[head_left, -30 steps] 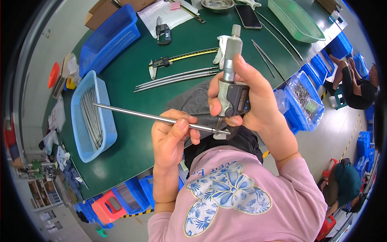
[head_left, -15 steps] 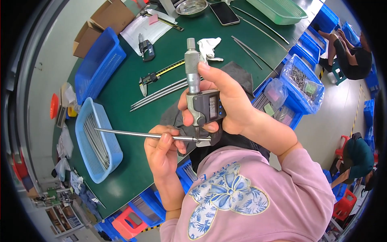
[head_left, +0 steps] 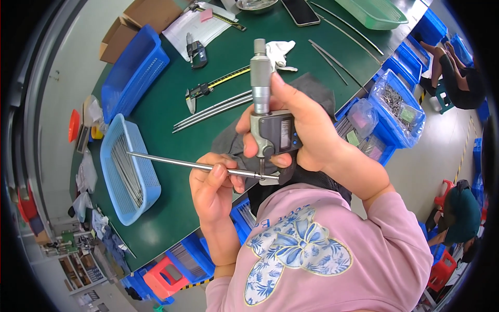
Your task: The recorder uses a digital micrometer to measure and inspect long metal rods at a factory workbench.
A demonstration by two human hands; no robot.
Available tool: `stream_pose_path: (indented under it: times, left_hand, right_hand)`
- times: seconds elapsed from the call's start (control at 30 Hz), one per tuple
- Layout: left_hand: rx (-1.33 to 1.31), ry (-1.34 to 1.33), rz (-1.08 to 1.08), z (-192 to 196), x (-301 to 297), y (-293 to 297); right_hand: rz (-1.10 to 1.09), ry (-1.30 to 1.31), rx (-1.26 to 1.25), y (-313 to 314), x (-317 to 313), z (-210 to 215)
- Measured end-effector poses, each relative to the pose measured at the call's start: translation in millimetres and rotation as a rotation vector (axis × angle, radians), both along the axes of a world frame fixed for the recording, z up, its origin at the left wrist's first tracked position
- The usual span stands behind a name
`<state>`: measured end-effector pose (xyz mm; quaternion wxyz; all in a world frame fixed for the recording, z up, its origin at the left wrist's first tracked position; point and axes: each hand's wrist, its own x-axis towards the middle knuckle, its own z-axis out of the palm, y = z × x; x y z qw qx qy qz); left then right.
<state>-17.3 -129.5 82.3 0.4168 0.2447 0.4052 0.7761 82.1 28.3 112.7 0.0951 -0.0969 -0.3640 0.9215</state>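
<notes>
My right hand (head_left: 306,122) grips a digital micrometer (head_left: 262,104), its thumb against the thimble and its display facing up. Between the fingers of my left hand (head_left: 214,184) lies a thin metal rod (head_left: 176,161). The rod's right end sits in the micrometer's jaws, near the spindle tip; its pointed left end reaches over a light blue basket (head_left: 154,190) with many similar rods inside. Beyond my hands, several loose rods (head_left: 213,112) rest on the green table, beside a digital caliper (head_left: 200,90). A grey cloth (head_left: 228,144) lies partly under my hands.
At the far left stand a dark blue basket (head_left: 135,73) and cardboard boxes (head_left: 117,39). Farther back are a second micrometer (head_left: 196,53), papers (head_left: 179,32), a white glove (head_left: 279,53) and a phone (head_left: 301,11). Blue bins (head_left: 397,106) line the right edge; two people sit beyond.
The whole view has shifted slightly, with the table things sitting higher in the picture. Both hands keep their hold, and the rod's end stays in the micrometer's jaws.
</notes>
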Motion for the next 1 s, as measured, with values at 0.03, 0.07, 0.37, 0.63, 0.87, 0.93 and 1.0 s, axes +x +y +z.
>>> stream_pose_path:
  times: [0.03, 0.07, 0.37, 0.63, 0.87, 0.93, 1.0]
  left_hand:
    - [-0.008, -0.007, 0.012, 1.3, 1.1, -1.0]
    - [-0.01, -0.006, 0.021, 2.3, 1.4, -1.7]
    - [0.002, -0.007, -0.014, 2.7, 1.4, -2.8]
    - [0.003, 0.011, -0.015, 2.7, 3.0, -0.9]
    - [0.004, -0.015, -0.011, 1.5, 2.4, -3.5]
    - [0.007, -0.01, -0.013, 1.3, 2.2, -3.9]
    - [0.008, -0.019, -0.017, 1.7, 2.3, -3.4]
  right_hand:
    - [0.005, 0.004, -0.038, 0.5, 1.7, 0.1]
    - [0.009, 0.008, -0.076, 0.8, 3.0, 0.1]
    - [-0.009, -0.04, -0.149, -1.4, 2.0, 4.5]
    - [-0.028, -0.038, -0.041, -0.2, 3.6, 1.9]
    - [-0.002, -0.034, -0.035, -1.9, 3.8, 3.4]
    - [-0.007, -0.023, -0.007, -2.5, 3.9, 2.5]
    - [-0.021, -0.032, -0.003, -3.6, 5.3, 4.5]
